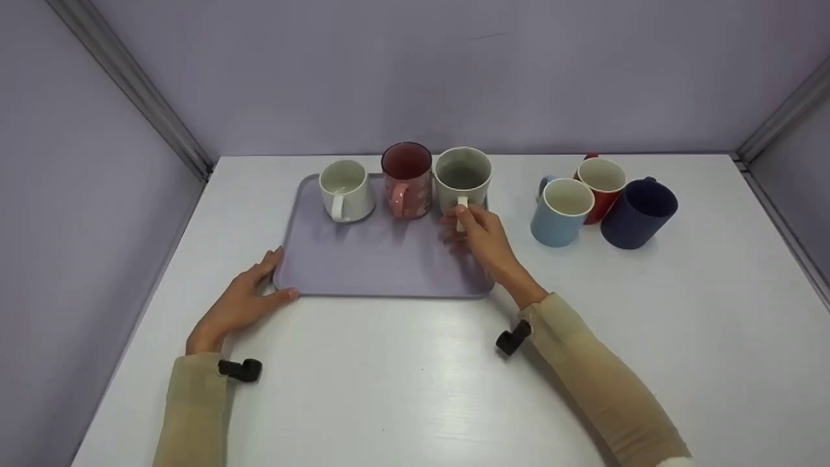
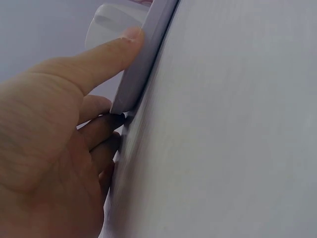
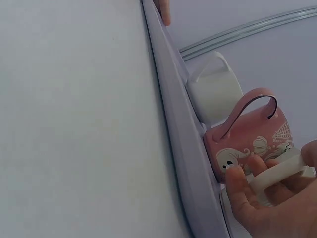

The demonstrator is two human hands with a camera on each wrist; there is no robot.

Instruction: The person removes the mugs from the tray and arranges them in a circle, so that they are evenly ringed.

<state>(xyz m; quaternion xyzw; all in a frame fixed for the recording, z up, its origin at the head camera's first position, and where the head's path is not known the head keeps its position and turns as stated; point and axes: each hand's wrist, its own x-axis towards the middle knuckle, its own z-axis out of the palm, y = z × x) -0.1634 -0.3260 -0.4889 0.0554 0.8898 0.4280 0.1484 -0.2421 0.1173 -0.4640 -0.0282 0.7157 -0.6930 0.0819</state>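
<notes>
My right hand (image 1: 486, 240) is at the handle of a white mug (image 1: 476, 172), thumb on top of it and fingers around it. That mug stands at the back right of a lavender tray (image 1: 382, 259). In the right wrist view the handle (image 3: 275, 176) passes between thumb and fingers. A pink mug (image 1: 418, 194) with white ghost and pumpkin prints is next to it. A smaller white mug (image 1: 353, 194) stands farther left on the tray. My left hand (image 1: 243, 301) holds the tray's front left corner, thumb (image 2: 131, 37) on the rim and fingers along the side.
Right of the tray, a light blue mug (image 1: 557, 220), a red mug (image 1: 606, 191) with a pale inside and a dark blue mug (image 1: 632, 224) stand close together on the white table (image 1: 402, 383). A wall (image 1: 441, 71) rises behind the table.
</notes>
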